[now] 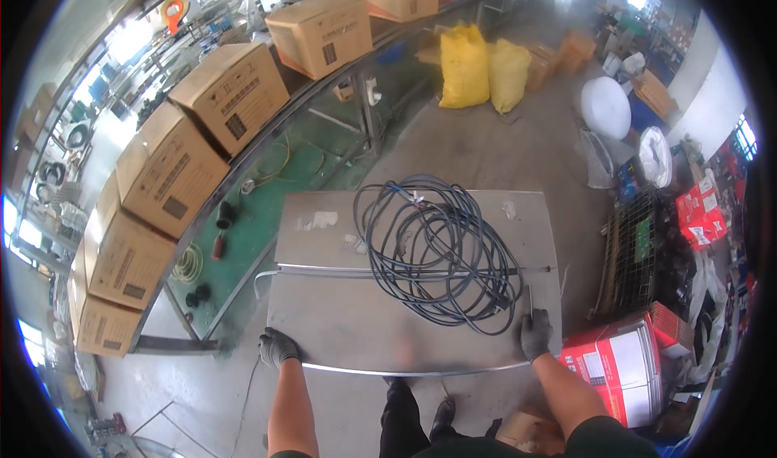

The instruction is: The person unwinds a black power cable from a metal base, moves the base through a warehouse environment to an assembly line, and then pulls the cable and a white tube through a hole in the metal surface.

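Note:
In front of me stands a flat-topped metal table (324, 316), its grey top split crosswise by a narrow slot. My left hand (279, 347), in a dark grey work glove, is closed at the near left corner of the top. At the near right edge, my gloved right hand (536, 336) is closed on the table's side; its fingertips are partly hidden. A thin upright piece shows just beyond that hand. A loose coil of black cable (441, 256) lies over the right half of the top and crosses the slot.
Cardboard boxes (231, 98) line a long bench curving along the left. Yellow sacks (465, 65) stand on the floor ahead. To the right are a red and white carton stack (619, 369), a black wire crate (631, 248) and a white roll (605, 108). A thin cord (245, 401) trails at left.

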The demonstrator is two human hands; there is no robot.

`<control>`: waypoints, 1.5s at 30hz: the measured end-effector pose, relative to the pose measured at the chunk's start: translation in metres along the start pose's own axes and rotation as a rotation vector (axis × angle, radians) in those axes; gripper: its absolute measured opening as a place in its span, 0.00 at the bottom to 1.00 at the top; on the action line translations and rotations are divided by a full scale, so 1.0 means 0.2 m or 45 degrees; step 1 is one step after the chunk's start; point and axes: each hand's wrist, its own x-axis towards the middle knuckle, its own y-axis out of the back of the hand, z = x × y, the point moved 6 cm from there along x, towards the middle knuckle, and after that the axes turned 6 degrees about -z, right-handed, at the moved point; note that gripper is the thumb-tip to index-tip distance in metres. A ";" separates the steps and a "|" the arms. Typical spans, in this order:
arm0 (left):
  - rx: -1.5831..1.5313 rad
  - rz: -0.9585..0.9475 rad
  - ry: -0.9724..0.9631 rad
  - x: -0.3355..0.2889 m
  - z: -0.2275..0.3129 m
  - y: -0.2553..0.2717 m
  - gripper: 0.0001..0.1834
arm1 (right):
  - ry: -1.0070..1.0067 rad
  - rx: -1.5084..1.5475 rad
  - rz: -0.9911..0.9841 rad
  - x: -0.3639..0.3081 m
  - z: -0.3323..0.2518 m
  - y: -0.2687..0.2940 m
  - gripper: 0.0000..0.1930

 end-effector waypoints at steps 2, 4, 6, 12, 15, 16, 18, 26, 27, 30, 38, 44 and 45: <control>-0.012 -0.066 -0.100 0.09 0.54 0.02 0.31 | -0.098 -0.064 -0.029 0.24 -0.05 -0.06 0.09; 0.024 -0.062 -0.137 0.30 0.96 -0.07 0.31 | -0.233 -0.108 -0.115 0.50 -0.15 -0.15 0.10; 0.101 -0.061 -0.154 0.48 1.45 -0.09 0.27 | -0.227 -0.153 -0.029 0.76 -0.27 -0.21 0.11; 0.224 -0.148 -0.424 0.84 3.03 -0.20 0.22 | -0.489 -0.139 -0.109 1.79 -0.46 -0.52 0.14; 0.223 -0.178 -0.483 0.95 3.72 -0.32 0.24 | -0.537 -0.168 -0.081 2.34 -0.54 -0.65 0.15; 0.284 -0.168 -0.577 0.98 3.95 -0.37 0.25 | -0.543 -0.162 -0.061 2.51 -0.56 -0.69 0.15; 0.271 -0.193 -0.518 1.04 4.40 -0.48 0.26 | -0.556 -0.195 -0.005 2.86 -0.52 -0.80 0.16; 0.242 -0.119 -0.728 1.56 5.74 -0.92 0.29 | -0.609 -0.014 0.009 4.09 -0.67 -1.15 0.17; 0.233 -0.045 -0.787 1.68 5.87 -0.95 0.29 | -0.652 -0.036 -0.093 4.29 -0.73 -1.20 0.17; 0.256 -0.241 -0.865 1.88 6.24 -1.00 0.29 | -0.647 0.002 -0.071 4.67 -0.93 -1.26 0.13; 0.385 -0.556 -1.104 2.28 6.91 -1.12 0.31 | -0.975 -0.256 -0.322 5.50 -1.03 -1.34 0.25; 0.164 -0.853 -1.348 2.20 7.37 -1.46 0.32 | -0.856 -0.383 0.026 6.07 -1.17 -1.45 0.18; 0.241 -0.808 -1.350 2.20 7.31 -1.36 0.32 | -0.696 0.024 -0.123 6.27 -1.45 -1.59 0.16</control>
